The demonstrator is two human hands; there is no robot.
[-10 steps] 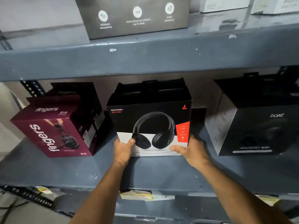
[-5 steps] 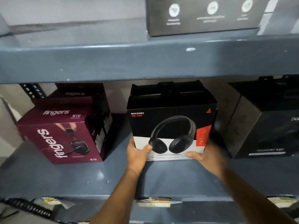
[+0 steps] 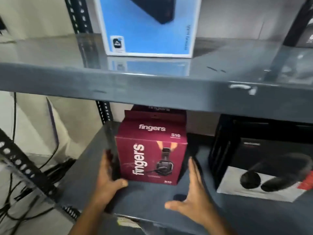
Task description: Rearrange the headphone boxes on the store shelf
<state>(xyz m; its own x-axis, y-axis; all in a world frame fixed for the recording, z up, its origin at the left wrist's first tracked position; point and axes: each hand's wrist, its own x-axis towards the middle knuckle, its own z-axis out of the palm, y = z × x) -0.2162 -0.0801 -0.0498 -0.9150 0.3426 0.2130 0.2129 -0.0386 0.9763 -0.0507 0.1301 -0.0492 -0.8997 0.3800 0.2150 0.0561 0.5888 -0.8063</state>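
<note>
A maroon "fingers" headphone box (image 3: 150, 158) stands at the left end of the lower grey shelf (image 3: 149, 199), with a second maroon box (image 3: 157, 108) behind it. My left hand (image 3: 110, 180) grips its lower left corner, thumb on the front and fingers along the left side. My right hand (image 3: 194, 192) is flat and open just right of the box, fingers extended, not clearly touching it. A black and white Rockerz headphone box (image 3: 264, 167) stands to the right on the same shelf.
The upper shelf edge (image 3: 152, 89) hangs over the boxes and carries a blue and white box (image 3: 149, 28). A perforated black upright (image 3: 105, 111) and a brace (image 3: 22, 165) stand at left, with loose cables (image 3: 15, 197) beyond.
Both hands have left the black Rockerz box and shifted left to the maroon box. The view swung left and up, so the Rockerz box now sits at the right.
</note>
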